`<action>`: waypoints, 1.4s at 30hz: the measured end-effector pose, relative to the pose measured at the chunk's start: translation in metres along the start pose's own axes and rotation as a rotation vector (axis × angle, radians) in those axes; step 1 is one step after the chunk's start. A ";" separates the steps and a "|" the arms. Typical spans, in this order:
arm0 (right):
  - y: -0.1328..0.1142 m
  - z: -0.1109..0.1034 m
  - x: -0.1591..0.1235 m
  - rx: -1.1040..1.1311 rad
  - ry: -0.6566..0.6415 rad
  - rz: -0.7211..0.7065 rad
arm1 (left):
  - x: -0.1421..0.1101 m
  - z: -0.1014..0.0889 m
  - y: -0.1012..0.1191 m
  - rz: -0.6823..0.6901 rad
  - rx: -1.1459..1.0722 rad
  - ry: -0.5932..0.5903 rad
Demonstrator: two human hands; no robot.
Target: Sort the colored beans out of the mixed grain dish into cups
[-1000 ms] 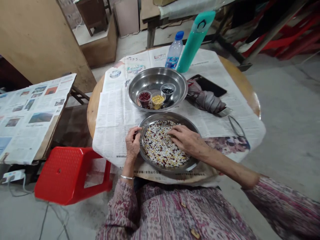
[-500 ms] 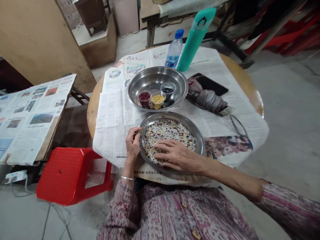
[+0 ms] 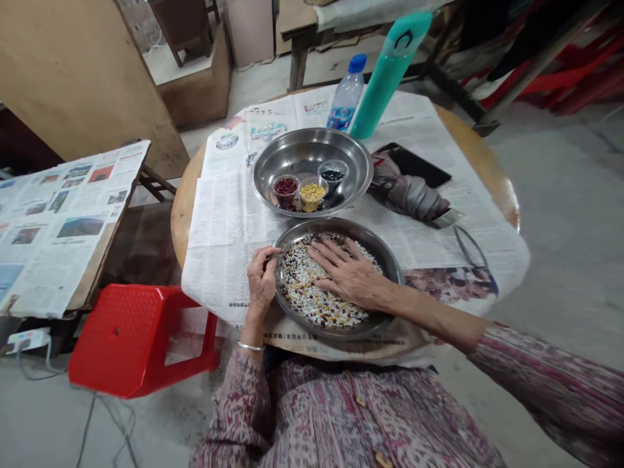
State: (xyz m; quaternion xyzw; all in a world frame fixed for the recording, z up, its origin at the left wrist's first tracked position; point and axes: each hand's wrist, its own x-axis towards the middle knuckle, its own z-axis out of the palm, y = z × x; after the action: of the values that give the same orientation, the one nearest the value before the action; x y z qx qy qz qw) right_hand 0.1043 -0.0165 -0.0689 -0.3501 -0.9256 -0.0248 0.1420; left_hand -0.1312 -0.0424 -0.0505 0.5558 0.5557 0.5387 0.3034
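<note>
A round steel basin [image 3: 390, 260] in front of me holds a spread mix of white grains [image 3: 305, 276] with dark red, yellow and black beans. My left hand [image 3: 262, 276] grips its left rim, fingers closed over the edge. Flat on the mix, fingers spread, lies my right hand [image 3: 348, 273]. Just beyond stands a second steel basin [image 3: 312, 144]. Inside it are three clear cups: one of red beans [image 3: 285, 187], one of yellow beans [image 3: 312, 193] and one of black beans [image 3: 333, 175]. Some loose beans lie at its bottom.
Newspaper [image 3: 214, 221] covers the round table. A plastic bottle [image 3: 345, 97] and a teal flask [image 3: 390, 78] stand at the back. A folded grey umbrella [image 3: 409, 195] and a dark phone [image 3: 422, 166] lie to the right. A red stool [image 3: 121, 338] is at the left.
My right hand has slid away from me across the mix, toward the basin's far side, and its fingers have spread. My left hand stays on the rim.
</note>
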 end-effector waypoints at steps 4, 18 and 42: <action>-0.010 -0.003 -0.014 0.018 -0.029 -0.051 | 0.001 0.000 -0.001 0.021 0.007 -0.018; -0.015 0.000 0.007 -0.021 -0.028 0.039 | -0.002 0.001 -0.004 -0.002 -0.015 0.023; -0.017 -0.011 -0.027 0.004 -0.074 -0.015 | 0.000 0.001 0.000 0.023 0.000 0.001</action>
State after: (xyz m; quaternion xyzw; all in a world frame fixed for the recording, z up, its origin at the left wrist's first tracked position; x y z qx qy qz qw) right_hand 0.1151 -0.0485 -0.0646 -0.3433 -0.9329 -0.0108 0.1080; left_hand -0.1307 -0.0424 -0.0511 0.5619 0.5494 0.5424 0.2970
